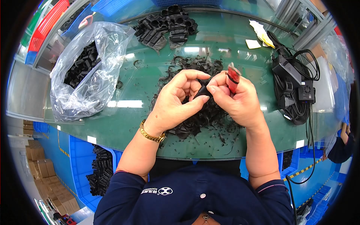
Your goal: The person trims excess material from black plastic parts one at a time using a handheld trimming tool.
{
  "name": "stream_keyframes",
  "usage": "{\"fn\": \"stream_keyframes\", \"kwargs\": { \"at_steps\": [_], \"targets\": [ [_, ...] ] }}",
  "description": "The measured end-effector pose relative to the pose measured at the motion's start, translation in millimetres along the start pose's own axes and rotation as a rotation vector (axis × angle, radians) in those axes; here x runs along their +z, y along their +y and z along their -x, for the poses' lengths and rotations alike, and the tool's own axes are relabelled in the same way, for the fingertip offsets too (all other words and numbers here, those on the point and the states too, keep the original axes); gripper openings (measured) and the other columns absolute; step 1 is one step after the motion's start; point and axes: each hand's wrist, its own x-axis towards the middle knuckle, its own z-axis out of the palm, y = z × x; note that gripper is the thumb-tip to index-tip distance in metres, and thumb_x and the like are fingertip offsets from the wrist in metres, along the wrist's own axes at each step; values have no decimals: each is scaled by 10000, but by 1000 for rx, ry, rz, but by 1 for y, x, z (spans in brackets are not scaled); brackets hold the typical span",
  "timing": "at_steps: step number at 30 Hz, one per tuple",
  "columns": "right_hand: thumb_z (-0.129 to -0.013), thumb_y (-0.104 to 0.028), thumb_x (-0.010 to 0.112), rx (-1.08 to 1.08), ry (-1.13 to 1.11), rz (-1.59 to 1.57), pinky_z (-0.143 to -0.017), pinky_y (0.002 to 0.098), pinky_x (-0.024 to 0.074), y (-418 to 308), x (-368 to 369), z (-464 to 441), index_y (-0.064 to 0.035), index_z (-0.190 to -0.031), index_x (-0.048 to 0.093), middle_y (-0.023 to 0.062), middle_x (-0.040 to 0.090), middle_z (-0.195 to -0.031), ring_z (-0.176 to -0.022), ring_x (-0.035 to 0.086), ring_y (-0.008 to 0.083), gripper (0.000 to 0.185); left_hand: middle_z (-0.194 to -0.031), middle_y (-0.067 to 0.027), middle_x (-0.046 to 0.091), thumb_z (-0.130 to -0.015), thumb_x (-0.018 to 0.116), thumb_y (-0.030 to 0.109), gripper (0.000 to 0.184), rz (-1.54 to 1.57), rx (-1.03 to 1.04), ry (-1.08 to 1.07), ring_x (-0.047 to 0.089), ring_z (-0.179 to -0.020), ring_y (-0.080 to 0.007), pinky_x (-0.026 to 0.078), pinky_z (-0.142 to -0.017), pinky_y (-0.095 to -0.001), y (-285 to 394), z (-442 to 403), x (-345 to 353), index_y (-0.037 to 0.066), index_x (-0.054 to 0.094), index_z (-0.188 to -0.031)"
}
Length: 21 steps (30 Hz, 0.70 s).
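My left hand (174,99) is closed around a small black tubular part (203,92), pinching it between thumb and fingers. My right hand (240,103) grips a red-handled tool (233,79) that sticks up between thumb and forefinger; its working end cannot be made out. The right fingertips also meet the near end of the black part. Beneath both hands spreads a heap of thin black trimmings (198,123) on the green tabletop (140,84).
A clear plastic bag (112,71) holding black parts (83,63) stands at left. More black parts (165,28) are piled at the back. Black devices with cables (290,75) lie at right. A blue bin (83,161) sits below the table's front edge.
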Motion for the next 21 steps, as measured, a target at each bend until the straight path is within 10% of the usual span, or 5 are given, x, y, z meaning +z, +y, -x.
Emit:
{"fn": "stream_keyframes", "kwargs": {
  "at_steps": [13,21],
  "targets": [
    [-849,-47,599,155,363,-169,-517,189,336,7,-18,-10,-22,-868,629,-62,515,-691,-594,407,11,44,-846,23,552,-798,653,-41,485,285,-140,-123,511,-744,-27,409,-661,-164,14,1,-13,-7,501,-1257],
    [-916,-131,595,188,163,-336,-513,183,306,7,-7,-6,-25,-879,626,-72,503,-688,-581,393,4,117,-933,-39,626,-816,679,-6,368,288,-175,-48,581,-783,-64,487,-648,-191,9,0,-9,5,557,-1163]
  ]
}}
